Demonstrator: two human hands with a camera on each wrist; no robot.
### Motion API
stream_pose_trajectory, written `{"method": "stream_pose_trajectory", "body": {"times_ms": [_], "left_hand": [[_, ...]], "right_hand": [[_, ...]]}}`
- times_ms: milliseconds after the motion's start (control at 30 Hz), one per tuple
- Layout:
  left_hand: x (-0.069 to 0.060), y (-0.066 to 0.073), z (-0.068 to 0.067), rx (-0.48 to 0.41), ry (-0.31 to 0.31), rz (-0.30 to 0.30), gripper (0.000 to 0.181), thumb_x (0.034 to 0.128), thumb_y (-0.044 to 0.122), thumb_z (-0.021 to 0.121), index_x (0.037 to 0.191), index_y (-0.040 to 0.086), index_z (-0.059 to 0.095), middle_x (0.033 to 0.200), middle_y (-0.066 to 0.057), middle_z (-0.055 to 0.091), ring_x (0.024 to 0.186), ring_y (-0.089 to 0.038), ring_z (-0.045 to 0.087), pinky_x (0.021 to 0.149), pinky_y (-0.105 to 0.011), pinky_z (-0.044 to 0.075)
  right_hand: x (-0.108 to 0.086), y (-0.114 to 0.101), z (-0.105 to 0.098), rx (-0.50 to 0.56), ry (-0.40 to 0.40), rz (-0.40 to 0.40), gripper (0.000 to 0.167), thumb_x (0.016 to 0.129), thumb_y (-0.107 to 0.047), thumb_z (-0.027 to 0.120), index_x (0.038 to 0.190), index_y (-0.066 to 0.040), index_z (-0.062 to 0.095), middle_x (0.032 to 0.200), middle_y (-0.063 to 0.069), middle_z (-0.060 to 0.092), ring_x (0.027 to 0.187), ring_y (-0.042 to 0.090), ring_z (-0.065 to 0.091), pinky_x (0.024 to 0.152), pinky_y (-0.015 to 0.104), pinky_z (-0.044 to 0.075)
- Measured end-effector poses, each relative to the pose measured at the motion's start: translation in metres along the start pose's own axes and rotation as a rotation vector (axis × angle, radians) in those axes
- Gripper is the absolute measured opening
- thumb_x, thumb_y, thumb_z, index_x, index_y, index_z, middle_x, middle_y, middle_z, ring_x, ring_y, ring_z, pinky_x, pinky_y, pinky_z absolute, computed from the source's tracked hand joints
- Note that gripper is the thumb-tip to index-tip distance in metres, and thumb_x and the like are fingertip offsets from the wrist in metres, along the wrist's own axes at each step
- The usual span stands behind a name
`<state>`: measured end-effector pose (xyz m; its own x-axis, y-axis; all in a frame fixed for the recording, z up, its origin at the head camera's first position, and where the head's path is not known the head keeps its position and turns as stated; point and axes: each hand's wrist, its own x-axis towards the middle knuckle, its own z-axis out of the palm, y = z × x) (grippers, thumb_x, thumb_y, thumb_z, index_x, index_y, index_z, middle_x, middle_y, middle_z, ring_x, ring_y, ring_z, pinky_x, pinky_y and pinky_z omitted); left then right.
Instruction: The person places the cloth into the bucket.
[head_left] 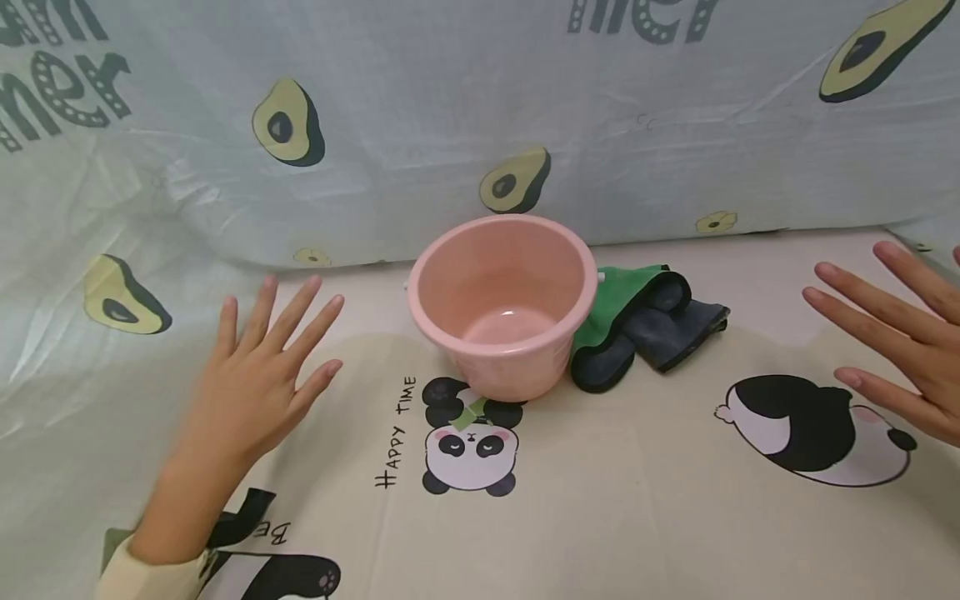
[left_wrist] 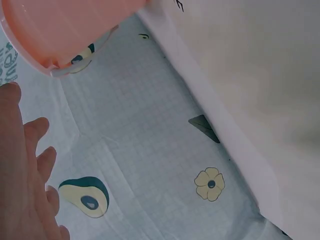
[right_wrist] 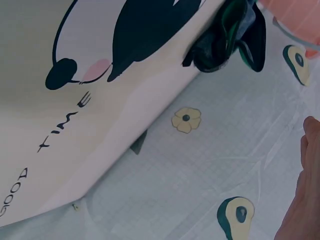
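Note:
A pink plastic bucket point(head_left: 510, 358) stands upright at the back of the table, and its inside looks bare. Against its right side lies a crumpled cloth point(head_left: 675, 329), green on one face and dark grey on the other, with black edging. To the left of the bucket my left hand point(head_left: 258, 383) hovers with fingers spread, holding nothing. My right hand point(head_left: 915, 342) is at the far right, fingers spread and apart from everything; the frame edge cuts it off. In the left wrist view the bucket point(left_wrist: 70, 30) shows its pale handle hanging beneath the rim.
A cream table cover point(head_left: 600, 500) printed with pandas and lettering lies under everything. Behind it hangs a pale curtain point(head_left: 405, 125) with avocado and flower prints, which also runs along the left side. A dark strap-like piece point(head_left: 243, 518) shows beside the left wrist.

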<state>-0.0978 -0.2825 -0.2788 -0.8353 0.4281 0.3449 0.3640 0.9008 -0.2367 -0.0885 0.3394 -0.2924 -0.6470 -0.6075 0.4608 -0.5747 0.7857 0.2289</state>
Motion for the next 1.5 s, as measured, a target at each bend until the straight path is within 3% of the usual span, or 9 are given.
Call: {"method": "stream_pose_trajectory", "body": {"times_ms": [333, 567, 733, 967, 1133, 1267, 1500], "left_hand": [[0.016, 0.016, 0.002, -0.091, 0.042, 0.038, 0.073, 0.1018, 0.070, 0.009, 0.163, 0.032, 0.024, 0.171, 0.001, 0.012, 0.157, -0.030, 0.000, 0.123, -0.059, -0.002], [0.027, 0.027, 0.007, -0.317, 0.137, 0.045, 0.065, 0.1047, 0.061, 0.031, 0.159, 0.026, 0.036, 0.167, -0.003, 0.026, 0.154, -0.038, 0.017, 0.122, -0.065, 0.009], [0.038, 0.035, 0.005, -0.486, 0.171, 0.036, 0.060, 0.1019, 0.042, 0.050, 0.157, 0.023, 0.040, 0.165, -0.001, 0.031, 0.153, -0.033, 0.026, 0.122, -0.060, 0.017], [0.055, 0.045, 0.001, -0.786, 0.092, -0.017, 0.063, 0.1006, 0.029, 0.061, 0.159, 0.029, 0.035, 0.166, 0.006, 0.027, 0.153, -0.020, 0.023, 0.118, -0.060, 0.026], [0.070, 0.052, 0.005, -0.949, 0.063, -0.026, 0.068, 0.0980, 0.025, 0.066, 0.158, 0.029, 0.035, 0.165, 0.007, 0.028, 0.152, -0.016, 0.025, 0.118, -0.058, 0.028], [0.083, 0.057, 0.009, -1.074, 0.027, -0.024, 0.076, 0.0938, 0.016, 0.072, 0.158, 0.025, 0.034, 0.164, 0.005, 0.028, 0.150, -0.017, 0.029, 0.114, -0.051, 0.039], [0.094, 0.056, 0.019, -1.264, -0.069, -0.043, 0.081, 0.0895, 0.003, 0.076, 0.158, 0.015, 0.033, 0.165, 0.001, 0.025, 0.152, -0.018, 0.026, 0.113, -0.042, 0.042]], "right_hand": [[0.004, -0.007, 0.001, -0.022, -0.056, 0.039, 0.082, 0.096, -0.079, 0.014, 0.164, -0.035, 0.009, 0.171, -0.001, 0.007, 0.157, 0.034, 0.003, 0.121, 0.064, -0.003], [0.010, -0.010, 0.004, -0.029, -0.128, 0.073, 0.082, 0.094, -0.082, 0.016, 0.164, -0.038, 0.006, 0.171, -0.006, 0.002, 0.157, 0.028, -0.002, 0.123, 0.060, -0.005], [0.014, -0.010, 0.008, -0.036, -0.156, 0.068, 0.085, 0.094, -0.081, 0.020, 0.164, -0.035, 0.008, 0.172, -0.005, 0.003, 0.158, 0.025, -0.001, 0.124, 0.058, -0.004], [0.022, -0.014, 0.015, -0.016, -0.209, 0.072, 0.088, 0.095, -0.071, 0.044, 0.165, -0.032, 0.008, 0.171, -0.010, -0.001, 0.157, 0.019, -0.007, 0.124, 0.055, -0.007], [0.031, -0.017, 0.021, 0.011, -0.204, 0.053, 0.084, 0.097, -0.066, 0.048, 0.165, -0.032, 0.011, 0.171, -0.011, 0.000, 0.157, 0.017, -0.006, 0.125, 0.053, -0.007], [0.037, -0.019, 0.028, 0.050, -0.209, 0.050, 0.082, 0.098, -0.062, 0.051, 0.164, -0.032, 0.014, 0.171, -0.008, 0.006, 0.157, 0.018, -0.005, 0.125, 0.050, -0.008], [0.054, -0.023, 0.041, 0.293, -0.175, 0.078, 0.070, 0.100, -0.040, 0.062, 0.161, -0.026, 0.031, 0.168, -0.002, 0.025, 0.157, 0.022, 0.012, 0.127, 0.039, 0.000]]}}
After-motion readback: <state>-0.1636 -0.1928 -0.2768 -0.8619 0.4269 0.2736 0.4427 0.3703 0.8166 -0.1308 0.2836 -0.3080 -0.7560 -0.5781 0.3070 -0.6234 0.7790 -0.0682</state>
